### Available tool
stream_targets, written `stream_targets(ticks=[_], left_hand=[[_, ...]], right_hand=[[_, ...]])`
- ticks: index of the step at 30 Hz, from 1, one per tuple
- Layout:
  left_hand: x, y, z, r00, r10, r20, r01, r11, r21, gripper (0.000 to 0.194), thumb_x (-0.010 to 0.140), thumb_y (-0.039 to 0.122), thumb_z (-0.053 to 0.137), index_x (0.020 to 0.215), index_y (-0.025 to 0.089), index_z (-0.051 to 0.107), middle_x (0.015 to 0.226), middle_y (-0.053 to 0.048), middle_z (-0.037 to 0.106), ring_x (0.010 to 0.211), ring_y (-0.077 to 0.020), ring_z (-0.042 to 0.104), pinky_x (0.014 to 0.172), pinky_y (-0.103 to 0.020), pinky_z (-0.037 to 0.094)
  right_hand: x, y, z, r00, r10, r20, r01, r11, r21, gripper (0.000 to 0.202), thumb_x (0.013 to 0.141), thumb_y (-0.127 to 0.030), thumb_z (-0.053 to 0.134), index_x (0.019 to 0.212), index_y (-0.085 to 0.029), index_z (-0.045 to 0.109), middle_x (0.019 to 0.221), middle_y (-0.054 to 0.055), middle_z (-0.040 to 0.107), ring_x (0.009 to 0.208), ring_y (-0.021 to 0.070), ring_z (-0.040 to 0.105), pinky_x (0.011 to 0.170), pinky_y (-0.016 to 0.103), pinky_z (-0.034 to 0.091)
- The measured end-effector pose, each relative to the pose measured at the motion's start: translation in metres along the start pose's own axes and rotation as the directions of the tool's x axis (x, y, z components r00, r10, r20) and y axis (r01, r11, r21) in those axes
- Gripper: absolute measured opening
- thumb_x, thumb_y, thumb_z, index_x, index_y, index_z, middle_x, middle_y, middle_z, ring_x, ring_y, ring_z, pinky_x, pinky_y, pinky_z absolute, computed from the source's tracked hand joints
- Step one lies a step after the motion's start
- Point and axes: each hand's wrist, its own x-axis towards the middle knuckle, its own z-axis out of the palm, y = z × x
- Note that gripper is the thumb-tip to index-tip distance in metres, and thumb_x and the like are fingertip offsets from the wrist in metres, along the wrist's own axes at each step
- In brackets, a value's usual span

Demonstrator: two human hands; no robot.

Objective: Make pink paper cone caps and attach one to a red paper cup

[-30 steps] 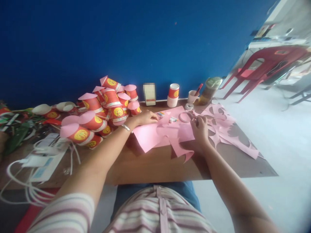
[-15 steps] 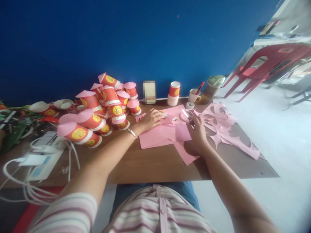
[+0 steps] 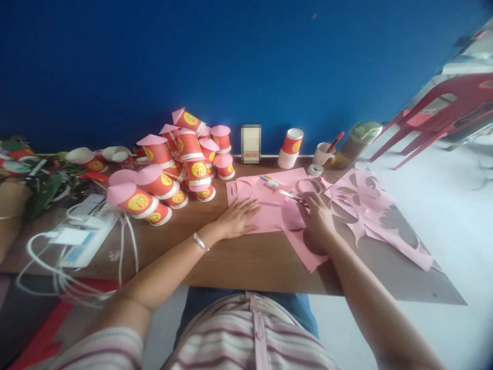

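My left hand (image 3: 238, 217) lies spread over the lower left part of a pink paper sheet (image 3: 269, 218), its fingers stretched out and holding nothing. In my right hand (image 3: 319, 216) is a pair of scissors (image 3: 292, 196), the blades pointing left over the sheet. A cut ring outline of pink paper (image 3: 242, 189) lies on the sheet beyond my left fingers. Between the two hands, farther back, rests a small glue tube or pen-like item (image 3: 269, 181), too small to name surely. A round pink paper piece (image 3: 310, 186) sits just beyond my right hand.
Red paper-cup lanterns (image 3: 188, 149) with pink cone tops are piled at the left. A power strip (image 3: 90, 239) with white cables lies nearer. Along the blue wall stand stacked cups (image 3: 290, 149), a marker cup (image 3: 322, 153), a tape roll (image 3: 315, 170) and a jar (image 3: 356, 144). Paper scraps (image 3: 370, 205) spread right.
My left hand has moved back toward me and flattened on the paper, uncovering the ring outline. My right hand still holds the scissors. The view has shifted left.
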Motion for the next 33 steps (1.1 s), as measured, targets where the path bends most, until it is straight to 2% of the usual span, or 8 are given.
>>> stream_targets(ticks=[6, 10, 13, 20, 23, 25, 29, 33], left_hand=[[0.006, -0.004, -0.003, 1.0, 0.03, -0.002, -0.03, 0.999, -0.028, 0.071, 0.102, 0.063, 0.049, 0.161, 0.023, 0.043, 0.169, -0.013, 0.036, 0.159, -0.0315, 0.031, 0.132, -0.056, 0.018], [0.006, -0.006, -0.002, 0.999, 0.035, -0.02, -0.036, 0.998, -0.05, 0.07, 0.101, 0.063, 0.051, 0.159, 0.024, 0.046, 0.168, -0.013, 0.038, 0.158, -0.0318, 0.033, 0.131, -0.057, 0.022], [0.004, -0.009, -0.001, 0.998, 0.053, -0.037, -0.056, 0.996, -0.073, 0.069, 0.099, 0.063, 0.054, 0.157, 0.025, 0.048, 0.166, -0.013, 0.042, 0.157, -0.0328, 0.037, 0.129, -0.058, 0.026], [0.003, -0.005, 0.0, 0.991, 0.039, -0.126, -0.05, 0.995, -0.084, 0.064, 0.097, 0.057, 0.062, 0.152, 0.024, 0.055, 0.161, -0.013, 0.05, 0.153, -0.0333, 0.043, 0.128, -0.058, 0.031], [0.004, -0.007, -0.001, 0.976, 0.024, -0.216, -0.055, 0.989, -0.136, 0.06, 0.098, 0.051, 0.064, 0.149, 0.021, 0.057, 0.156, -0.016, 0.055, 0.147, -0.0327, 0.049, 0.124, -0.057, 0.038], [0.004, -0.011, 0.0, 0.952, -0.02, -0.304, -0.047, 0.976, -0.211, 0.05, 0.101, 0.041, 0.06, 0.146, 0.02, 0.058, 0.15, -0.017, 0.06, 0.142, -0.0302, 0.055, 0.12, -0.054, 0.044], [0.004, -0.022, 0.003, 0.864, -0.191, -0.465, -0.028, 0.906, -0.423, 0.035, 0.105, 0.029, 0.049, 0.137, 0.021, 0.061, 0.137, -0.015, 0.066, 0.13, -0.0252, 0.063, 0.112, -0.047, 0.054], [0.007, -0.027, 0.005, 0.817, -0.324, -0.477, -0.014, 0.817, -0.577, 0.029, 0.102, 0.027, 0.049, 0.126, 0.019, 0.064, 0.129, -0.014, 0.068, 0.12, -0.0248, 0.067, 0.106, -0.045, 0.057]], right_hand=[[0.0, 0.002, 0.002, 0.994, -0.077, 0.08, 0.089, 0.983, -0.16, 0.021, 0.101, -0.026, 0.05, 0.1, -0.022, 0.071, 0.106, 0.01, 0.072, 0.097, 0.025, 0.065, 0.085, 0.036, 0.052], [0.001, 0.0, -0.006, 1.0, 0.001, 0.015, 0.003, 0.966, -0.258, 0.017, 0.097, -0.021, 0.051, 0.094, -0.02, 0.068, 0.102, 0.011, 0.069, 0.089, 0.0248, 0.062, 0.081, 0.036, 0.05], [0.006, 0.001, -0.014, 0.997, 0.074, -0.02, -0.077, 0.95, -0.301, 0.02, 0.098, -0.019, 0.05, 0.098, -0.019, 0.07, 0.109, 0.013, 0.07, 0.095, 0.0255, 0.064, 0.084, 0.036, 0.05], [0.039, 0.012, -0.021, 0.958, 0.196, 0.21, -0.06, 0.851, -0.522, 0.026, 0.098, -0.024, 0.054, 0.102, -0.018, 0.079, 0.117, 0.015, 0.069, 0.105, 0.0299, 0.064, 0.089, 0.04, 0.048], [0.05, 0.018, -0.019, 0.931, 0.212, 0.297, -0.02, 0.843, -0.538, 0.028, 0.097, -0.022, 0.054, 0.092, -0.018, 0.081, 0.12, 0.015, 0.068, 0.104, 0.0289, 0.064, 0.085, 0.038, 0.047], [0.052, 0.022, -0.019, 0.935, 0.215, 0.283, -0.032, 0.844, -0.536, 0.027, 0.097, -0.021, 0.055, 0.09, -0.019, 0.08, 0.117, 0.014, 0.069, 0.1, 0.0278, 0.064, 0.081, 0.037, 0.046], [0.047, 0.014, -0.028, 0.989, 0.104, 0.108, -0.043, 0.887, -0.46, 0.022, 0.096, -0.021, 0.057, 0.096, -0.02, 0.079, 0.104, 0.012, 0.069, 0.095, 0.0261, 0.062, 0.077, 0.035, 0.044], [0.037, -0.028, -0.033, 0.977, -0.201, 0.065, 0.211, 0.926, -0.313, 0.024, 0.101, -0.022, 0.055, 0.096, -0.021, 0.078, 0.1, 0.009, 0.068, 0.089, 0.0219, 0.06, 0.08, 0.034, 0.044]])
